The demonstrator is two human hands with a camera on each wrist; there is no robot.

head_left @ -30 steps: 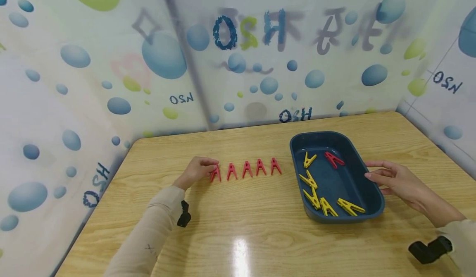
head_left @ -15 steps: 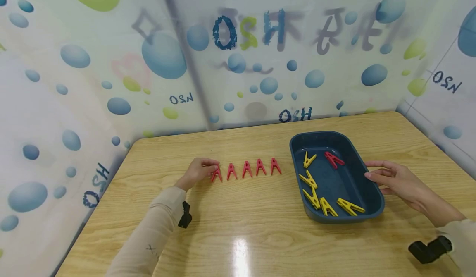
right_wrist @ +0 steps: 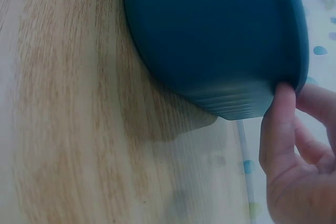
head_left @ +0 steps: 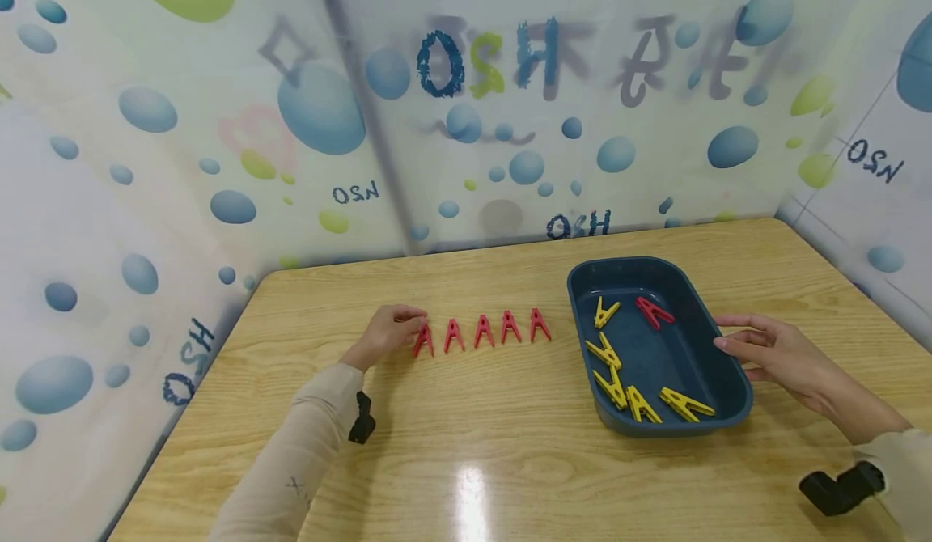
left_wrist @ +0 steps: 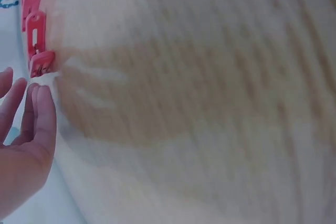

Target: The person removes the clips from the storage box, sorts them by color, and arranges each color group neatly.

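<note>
A row of several red clothespins (head_left: 484, 332) lies on the wooden table, spaced apart with their legs toward the near side. At the row's left end is my left hand (head_left: 383, 336), its fingertips right by the top of the leftmost clothespin (head_left: 424, 340). In the left wrist view the fingers of that hand (left_wrist: 31, 129) are loosely extended beside the pin, holding nothing. My right hand (head_left: 782, 360) touches the right side of a dark blue plastic basin (head_left: 709, 368); the right wrist view shows fingertips (right_wrist: 284, 98) against its outer wall near the rim.
Inside the basin are several yellow clothespins (head_left: 613, 388) and one red clothespin (head_left: 654, 313). Bubble-patterned cloth (head_left: 510, 121) hangs behind the wooden table (head_left: 466, 421) and along its sides. A glare spot shows near the front.
The leftmost red clothespin has shifted slightly right, into line with the others. My left fingertips have drawn back a little from it. The right hand and the basin have stayed put.
</note>
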